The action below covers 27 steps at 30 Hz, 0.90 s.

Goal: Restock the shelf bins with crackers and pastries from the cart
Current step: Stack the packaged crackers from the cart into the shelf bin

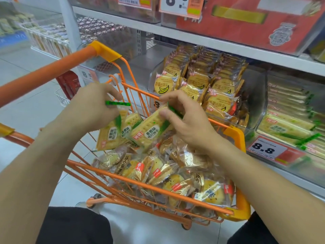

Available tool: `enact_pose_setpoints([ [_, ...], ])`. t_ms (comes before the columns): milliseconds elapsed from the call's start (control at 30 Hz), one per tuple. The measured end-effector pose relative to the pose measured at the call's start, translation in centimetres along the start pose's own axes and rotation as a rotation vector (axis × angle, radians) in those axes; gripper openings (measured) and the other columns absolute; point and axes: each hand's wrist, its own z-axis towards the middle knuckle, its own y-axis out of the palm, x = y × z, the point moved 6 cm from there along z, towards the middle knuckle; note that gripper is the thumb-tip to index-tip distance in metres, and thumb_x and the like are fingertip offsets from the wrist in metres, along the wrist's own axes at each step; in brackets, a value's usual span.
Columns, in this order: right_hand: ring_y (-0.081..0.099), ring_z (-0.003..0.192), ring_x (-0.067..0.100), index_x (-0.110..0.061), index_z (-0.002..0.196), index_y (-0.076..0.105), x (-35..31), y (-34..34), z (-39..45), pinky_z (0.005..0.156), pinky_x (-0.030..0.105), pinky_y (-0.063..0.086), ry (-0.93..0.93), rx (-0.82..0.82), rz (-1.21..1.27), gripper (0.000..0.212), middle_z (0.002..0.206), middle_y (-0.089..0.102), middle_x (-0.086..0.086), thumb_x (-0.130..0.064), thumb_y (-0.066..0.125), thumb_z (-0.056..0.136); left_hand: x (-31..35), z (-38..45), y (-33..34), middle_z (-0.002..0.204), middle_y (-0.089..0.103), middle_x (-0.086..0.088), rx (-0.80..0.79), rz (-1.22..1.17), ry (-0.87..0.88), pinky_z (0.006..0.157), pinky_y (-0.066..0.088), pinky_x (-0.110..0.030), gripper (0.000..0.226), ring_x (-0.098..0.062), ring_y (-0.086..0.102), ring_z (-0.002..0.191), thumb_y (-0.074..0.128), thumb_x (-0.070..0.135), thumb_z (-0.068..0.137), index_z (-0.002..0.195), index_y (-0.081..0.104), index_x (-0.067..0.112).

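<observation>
**Green-trimmed crackers: square the stack first**

Green-edged cracker packs [139,129] hang over the cart [233,134], the left hand [91,110] pinching one bundle and the right hand [186,118] another. Align edges (wrappers look slippery), then carry them to the matching bin [263,110] at right.

At two o'clock the red box [246,23] runs off the top edge, its label blurred. At three o'clock the green-edged cracker bin [290,120] smears into the right edge. The left hand [91,106] hides the tops of its cracker packets [112,136]. The far shelf goods [40,32] at ten o'clock are too soft to read.
</observation>
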Motion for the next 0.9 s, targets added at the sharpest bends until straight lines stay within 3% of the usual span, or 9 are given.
enact_pose_setpoints([
  [200,0.072,0.076,0.019,-0.007,0.108,0.063,1.3,-2.0,-0.6,0.065,0.032,0.061,0.393,0.317,0.763,0.027,0.081,0.076,0.004,-0.015,0.074,0.084,0.2,-0.2,-1.6,0.092,0.072,-0.005,0.222,-0.717,-0.089,0.065,0.055,-0.03,0.033,-0.014,0.071,0.071,0.082,0.015,0.078,0.107,0.068,0.02],
  [300,0.071,0.077,0.02,-0.01,0.088,0.072,1.9,-1.3,-1.5,0.08,0.037,0.061,0.626,0.234,1.064,0.018,0.079,0.075,0.005,-0.026,0.066,0.094,1.0,0.0,0.0,0.092,0.072,-0.01,0.16,-1.053,-0.187,0.064,0.057,-0.024,0.034,-0.013,0.072,0.068,0.081,0.011,0.078,0.11,0.068,0.012],
  [367,0.073,0.067,0.017,-0.012,0.071,0.075,1.1,-1.2,-2.2,0.068,0.031,0.062,0.695,0.15,1.202,0.039,0.072,0.074,0.006,-0.032,0.058,0.099,2.4,-0.2,2.1,0.088,0.07,-0.01,0.066,-1.21,-0.284,0.056,0.055,-0.021,0.031,-0.011,0.068,0.06,0.077,0.008,0.081,0.11,0.067,0.008],
  [433,0.071,0.055,0.016,-0.008,0.062,0.075,0.4,-1.6,-2.7,0.052,0.025,0.057,0.695,0.109,1.254,0.053,0.064,0.072,0.007,-0.034,0.051,0.103,4.4,-0.7,4.5,0.079,0.069,-0.009,-0.057,-1.346,-0.378,0.05,0.054,-0.022,0.029,-0.012,0.066,0.053,0.073,0.006,0.083,0.111,0.066,0.006],
  [500,0.073,0.062,0.02,-0.007,0.067,0.075,0.3,-1.9,-3.2,0.062,0.031,0.059,0.683,0.087,1.245,0.05,0.07,0.073,0.009,-0.038,0.054,0.1,6.1,-1.1,6.4,0.074,0.072,-0.009,-0.127,-1.345,-0.39,0.051,0.054,-0.024,0.029,-0.015,0.067,0.054,0.075,0.007,0.082,0.11,0.067,0.007],
  [567,0.07,0.072,0.023,-0.008,0.078,0.071,1.0,-2.5,-3.5,0.079,0.04,0.057,0.67,0.148,1.193,0.038,0.075,0.071,0.008,-0.044,0.065,0.088,7.9,-1.2,7.5,0.072,0.074,-0.007,-0.148,-1.082,-0.253,0.053,0.052,-0.022,0.034,-0.011,0.068,0.057,0.08,0.015,0.08,0.112,0.067,0.014],
  [667,0.065,0.071,0.022,-0.011,0.088,0.065,2.3,-4.6,-4.1,0.082,0.044,0.055,0.577,0.326,0.99,0.039,0.081,0.067,0.009,-0.04,0.081,0.067,10.7,-1.4,8.7,0.071,0.075,-0.004,-0.197,-0.901,-0.125,0.048,0.047,-0.019,0.039,-0.005,0.065,0.053,0.081,0.02,0.08,0.115,0.063,0.02],
  [833,0.069,0.08,0.026,-0.011,0.082,0.068,4.0,-7.7,-6.1,0.092,0.054,0.055,0.532,0.52,0.826,0.037,0.088,0.073,0.012,-0.037,0.085,0.06,13.7,-1.4,10.9,0.087,0.077,-0.009,-0.344,-1.073,-0.237,0.08,0.06,-0.049,0.058,-0.027,0.074,0.08,0.091,0.029,0.063,0.113,0.067,0.016],
  [900,0.069,0.077,0.027,-0.008,0.085,0.067,4.6,-8.6,-7.2,0.09,0.052,0.056,0.562,0.581,0.83,0.04,0.085,0.073,0.014,-0.036,0.084,0.062,15.1,-1.9,11.3,0.086,0.077,-0.004,-0.329,-1.115,-0.228,0.08,0.06,-0.047,0.059,-0.022,0.075,0.081,0.093,0.034,0.06,0.11,0.068,0.016],
])
